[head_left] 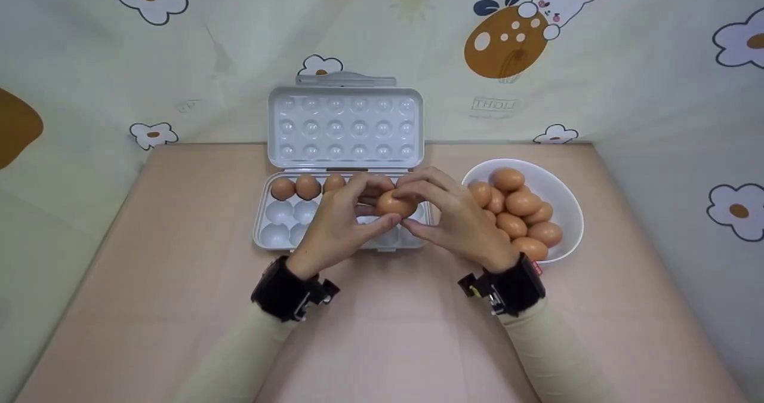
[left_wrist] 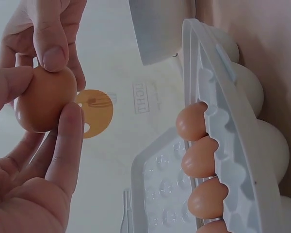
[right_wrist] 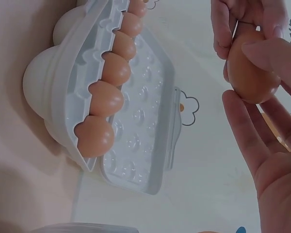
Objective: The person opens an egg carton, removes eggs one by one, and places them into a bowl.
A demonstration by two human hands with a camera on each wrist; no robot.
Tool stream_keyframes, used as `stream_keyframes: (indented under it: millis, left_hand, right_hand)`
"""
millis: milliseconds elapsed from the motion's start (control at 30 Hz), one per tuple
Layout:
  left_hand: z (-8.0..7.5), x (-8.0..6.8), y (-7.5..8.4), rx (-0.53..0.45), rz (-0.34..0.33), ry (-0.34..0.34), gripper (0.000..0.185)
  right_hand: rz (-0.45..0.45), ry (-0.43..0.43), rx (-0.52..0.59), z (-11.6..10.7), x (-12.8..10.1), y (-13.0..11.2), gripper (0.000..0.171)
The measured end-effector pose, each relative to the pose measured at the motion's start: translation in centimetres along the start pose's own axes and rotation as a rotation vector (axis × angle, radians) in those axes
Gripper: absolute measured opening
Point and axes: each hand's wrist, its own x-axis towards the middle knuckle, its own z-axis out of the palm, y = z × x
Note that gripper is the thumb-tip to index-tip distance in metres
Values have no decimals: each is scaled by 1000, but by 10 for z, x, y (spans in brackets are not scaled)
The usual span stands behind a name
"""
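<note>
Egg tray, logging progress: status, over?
Both hands, left and right, pinch one egg above tray. Back row filling. Bowl alongside. Nothing blocking.

One brown egg [head_left: 395, 203] is held between two hands, the left hand [head_left: 334, 227] and the right hand [head_left: 456, 218]. One grey egg tray [head_left: 280, 218] lies open with one dimpled lid [head_left: 346, 127]. Five eggs in the tray's far row [right_wrist: 109, 97] show in the right wrist view. One white bowl [head_left: 564, 203] holds about nine more eggs [head_left: 519, 212], some hidden underneath. Two black wrist straps [head_left: 286, 295] are worn.
</note>
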Motion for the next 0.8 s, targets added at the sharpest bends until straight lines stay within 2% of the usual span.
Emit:
stream_keyframes:
  millis: [200, 333, 467, 633, 800]
  left_hand:
    - [-1, 0, 1, -14, -4, -14, 45]
    - [-3, 1, 2, -9, -3, -30, 49]
    - [-5, 1, 1, 56, 13, -33, 53]
    - [-5, 1, -2, 174, 80, -22, 55]
    - [-6, 0, -4, 239, 111, -19, 56]
  right_hand:
    - [2, -19, -18, -4, 0, -3, 46]
    - [14, -14, -50, -16, -2, -4, 46]
    - [69, 8, -121, -38, -6, -2, 46]
    - [127, 9, -189, -71, -14, 6, 43]
    - [211, -64, -305, -106, -21, 19, 45]
